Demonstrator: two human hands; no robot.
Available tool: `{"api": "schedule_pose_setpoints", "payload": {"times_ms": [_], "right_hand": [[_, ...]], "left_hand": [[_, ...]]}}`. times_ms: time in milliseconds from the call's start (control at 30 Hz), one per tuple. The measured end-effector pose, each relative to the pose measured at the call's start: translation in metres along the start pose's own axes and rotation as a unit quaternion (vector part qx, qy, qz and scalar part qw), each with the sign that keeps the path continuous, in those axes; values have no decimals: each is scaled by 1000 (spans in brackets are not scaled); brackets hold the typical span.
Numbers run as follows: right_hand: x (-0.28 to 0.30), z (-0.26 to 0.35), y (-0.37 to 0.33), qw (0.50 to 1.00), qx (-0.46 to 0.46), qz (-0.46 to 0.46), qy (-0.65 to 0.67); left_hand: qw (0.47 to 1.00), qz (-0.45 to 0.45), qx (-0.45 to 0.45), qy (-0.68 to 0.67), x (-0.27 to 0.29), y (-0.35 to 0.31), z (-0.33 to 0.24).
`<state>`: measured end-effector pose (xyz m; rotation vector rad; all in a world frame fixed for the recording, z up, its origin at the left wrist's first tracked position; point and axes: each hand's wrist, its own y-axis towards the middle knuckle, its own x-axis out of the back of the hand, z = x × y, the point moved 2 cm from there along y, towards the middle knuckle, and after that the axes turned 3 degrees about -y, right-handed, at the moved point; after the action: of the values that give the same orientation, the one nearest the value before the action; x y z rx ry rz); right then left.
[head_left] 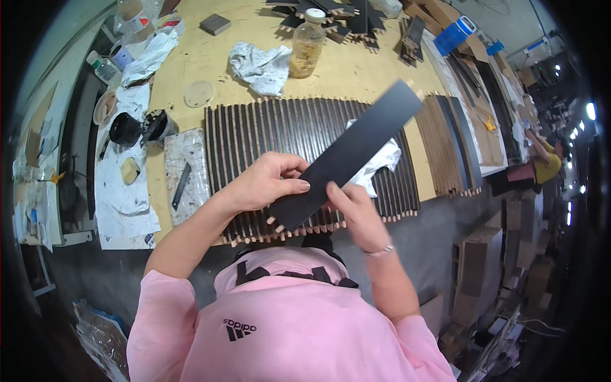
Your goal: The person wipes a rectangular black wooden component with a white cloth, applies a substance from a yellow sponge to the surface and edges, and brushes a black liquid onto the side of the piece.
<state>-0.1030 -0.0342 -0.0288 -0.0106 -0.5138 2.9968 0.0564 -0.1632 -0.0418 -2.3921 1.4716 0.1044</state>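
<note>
My left hand [267,181] grips the near end of a long flat black strip [356,149] that slants up to the right over the bench. My right hand [356,213] pinches the same strip's lower edge from the right, and a white crumpled cloth [380,167] shows just behind it under the strip. Below both hands lies a row of several dark slats with pale wooden pegs [267,130], laid side by side on the yellow wooden bench [210,60].
A plastic bottle of amber liquid [307,44] and a crumpled white rag [261,67] stand behind the slats. Black-stained pots [137,127], a scraper on a stained board [184,172] and paper lie left. More slats [449,143] stack right. Another person [546,159] is far right.
</note>
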Motion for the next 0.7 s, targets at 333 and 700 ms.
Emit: {"api": "schedule_pose_setpoints", "payload": {"times_ms": [333, 700], "right_hand": [[31, 81, -43, 730, 138, 1, -669], [36, -21, -52, 991, -28, -62, -118]], "left_hand": [[906, 95, -92, 403, -7, -26, -28], [602, -712, -114, 343, 216, -205, 17]]}}
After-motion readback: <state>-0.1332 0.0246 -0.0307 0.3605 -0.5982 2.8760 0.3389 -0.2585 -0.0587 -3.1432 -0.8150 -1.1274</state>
